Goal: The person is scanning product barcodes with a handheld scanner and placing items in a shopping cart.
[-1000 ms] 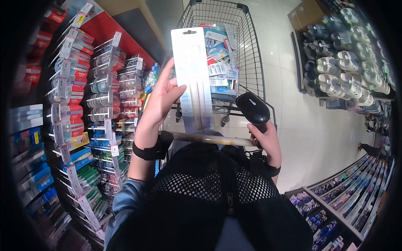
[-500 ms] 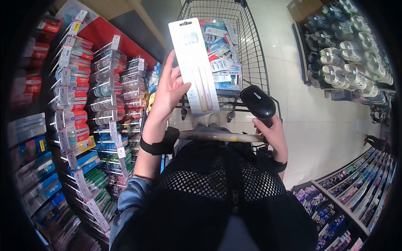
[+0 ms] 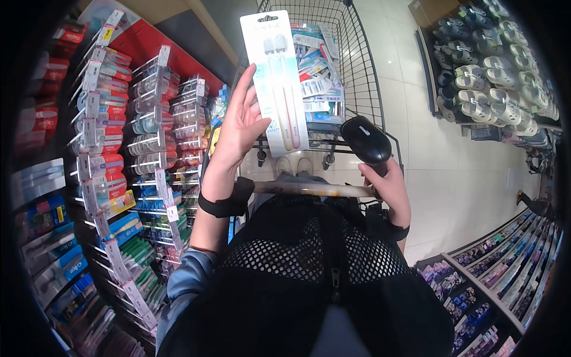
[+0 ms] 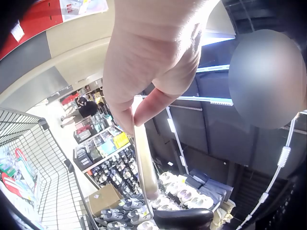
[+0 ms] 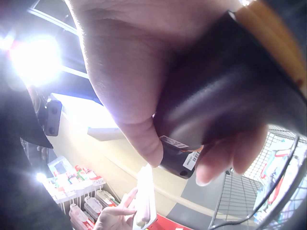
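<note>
- Two hands are busy: the left hand (image 3: 238, 128) pinches a pack (image 3: 275, 77) by its lower edge, thumb on the front and the fingers nearly straight behind it.
- Flat, stiff and oblong, the pack is a pale card with a glossy clear blister. It holds two slim toothbrushes with white heads, one handle bluish and one pink.
- It stands upright above the left hand, and the left wrist view shows it edge-on as a thin strip.
- Small print runs along the top of the card and a round blue mark sits near the thumb, both too small to read.
- Right hand (image 3: 389, 187) has its fingers curled round the grip of a scanner (image 3: 366, 140). This is smooth black plastic with a rounded head, and its head points up towards the pack.
- One white barcode sticker (image 5: 192, 158) shows on the scanner's underside, its text unreadable.
- Just below both hands lies the cart's worn bar (image 3: 309, 189).
- Beyond the hands is a wire cart (image 3: 357, 77) holding more flat blister packs.
- Left of the left hand, shelves (image 3: 113, 137) carry hanging packs with white price tags.
- Far right of the right hand, rows of slippers (image 3: 493, 89) sit on a rack.
</note>
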`<move>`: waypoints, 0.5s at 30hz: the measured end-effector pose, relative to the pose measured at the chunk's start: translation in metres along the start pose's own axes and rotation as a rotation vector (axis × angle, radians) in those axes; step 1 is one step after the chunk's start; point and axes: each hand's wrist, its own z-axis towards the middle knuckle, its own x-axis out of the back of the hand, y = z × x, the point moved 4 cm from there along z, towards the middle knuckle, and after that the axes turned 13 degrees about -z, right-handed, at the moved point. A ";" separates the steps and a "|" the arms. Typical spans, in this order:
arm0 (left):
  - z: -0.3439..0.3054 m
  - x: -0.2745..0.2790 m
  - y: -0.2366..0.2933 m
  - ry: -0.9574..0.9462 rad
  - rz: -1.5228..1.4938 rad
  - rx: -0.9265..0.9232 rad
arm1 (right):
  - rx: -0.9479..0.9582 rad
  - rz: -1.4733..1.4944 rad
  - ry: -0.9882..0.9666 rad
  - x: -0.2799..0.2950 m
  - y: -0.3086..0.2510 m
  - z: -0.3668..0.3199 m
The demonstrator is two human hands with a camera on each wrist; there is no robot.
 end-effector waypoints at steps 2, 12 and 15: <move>-0.001 0.000 0.000 0.013 -0.001 0.003 | 0.002 -0.010 -0.002 -0.001 -0.002 0.000; 0.003 0.030 -0.034 0.354 -0.335 0.112 | -0.033 -0.048 -0.030 -0.003 -0.008 0.002; 0.006 0.043 -0.046 -0.108 -0.777 0.265 | -0.024 -0.037 -0.039 -0.003 -0.011 0.001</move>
